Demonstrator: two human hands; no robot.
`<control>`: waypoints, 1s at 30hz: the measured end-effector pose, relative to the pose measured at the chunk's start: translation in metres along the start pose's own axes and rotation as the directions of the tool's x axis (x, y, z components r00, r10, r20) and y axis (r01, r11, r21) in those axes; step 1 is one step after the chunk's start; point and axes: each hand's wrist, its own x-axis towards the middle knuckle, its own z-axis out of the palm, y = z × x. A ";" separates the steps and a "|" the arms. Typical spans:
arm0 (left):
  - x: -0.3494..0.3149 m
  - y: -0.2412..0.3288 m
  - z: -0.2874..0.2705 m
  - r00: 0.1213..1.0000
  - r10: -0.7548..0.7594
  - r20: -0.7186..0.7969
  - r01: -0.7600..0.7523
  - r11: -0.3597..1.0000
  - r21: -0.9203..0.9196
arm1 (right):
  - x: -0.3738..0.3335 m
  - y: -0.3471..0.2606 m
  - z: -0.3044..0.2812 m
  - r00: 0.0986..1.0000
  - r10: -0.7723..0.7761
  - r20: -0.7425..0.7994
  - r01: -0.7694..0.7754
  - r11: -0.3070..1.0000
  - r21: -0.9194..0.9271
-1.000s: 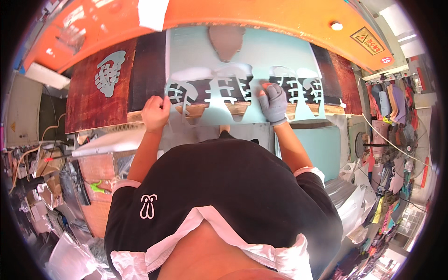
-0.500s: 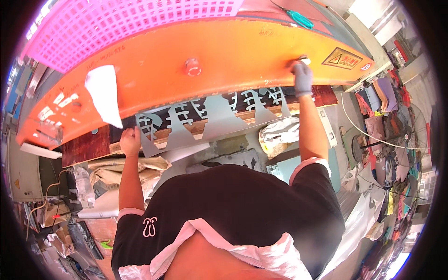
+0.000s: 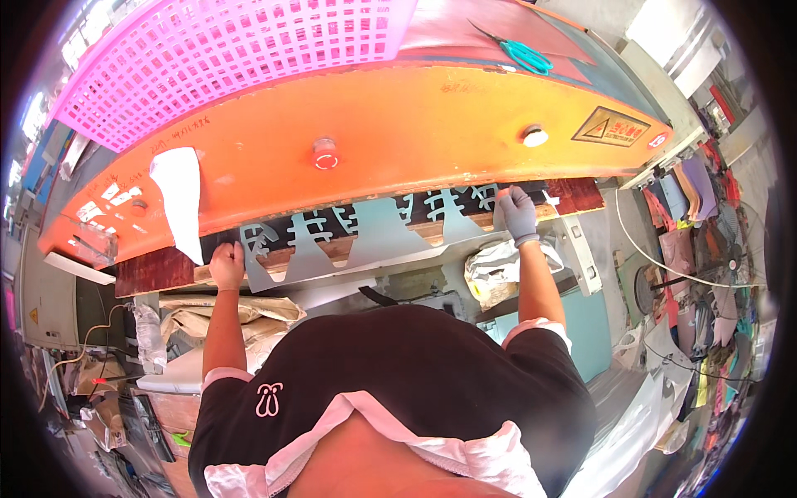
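Note:
A thin grey-blue sheet (image 3: 386, 236) with rows of cut-out openings lies on a dark board, its far part under the orange press beam (image 3: 415, 124). My bare left hand (image 3: 226, 266) is closed at the sheet's left end, its thumb side against the edge. At the opposite end, my right hand (image 3: 518, 216), in a grey glove, has its fingers curled over the sheet's edge, just in front of the beam. On the beam's front face are a red button (image 3: 325, 154) and a white button (image 3: 534, 136). The beam hides the sheet's far side.
A pink plastic basket (image 3: 403, 46) and teal-handled scissors (image 3: 527, 58) rest on top of the machine. White paper (image 3: 177, 195) hangs down its front at left. Below the sheet are a crumpled bag (image 3: 491, 270) and brown wrapping (image 3: 261, 309). Hanging pieces line the right side.
My right hand has come down from the white button on the beam to the sheet's right end. My left hand stays at the left end. The view has shifted slightly.

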 end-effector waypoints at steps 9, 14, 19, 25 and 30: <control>-0.001 -0.007 0.004 1.000 0.017 -0.001 -0.017 1.000 -0.015 | 0.053 -0.069 -0.022 0.949 -0.278 -0.150 0.285 0.958 0.025; 0.002 -0.005 -0.001 1.000 0.029 0.005 -0.029 1.000 0.003 | 0.070 -0.064 -0.009 0.970 -0.179 -0.163 0.156 0.977 -0.145; -0.004 0.004 -0.004 1.000 0.021 -0.014 -0.021 1.000 0.020 | 0.031 0.007 -0.024 0.928 -0.369 -0.058 0.274 0.779 -0.564; -0.006 0.010 -0.003 0.996 -0.081 0.020 0.080 0.996 0.039 | 0.026 0.068 -0.023 0.979 -0.185 0.090 0.160 0.412 -0.897; -0.004 0.012 -0.004 0.997 -0.039 0.068 0.028 0.988 0.154 | 0.032 0.079 -0.026 0.976 -0.188 0.110 0.199 0.564 -0.802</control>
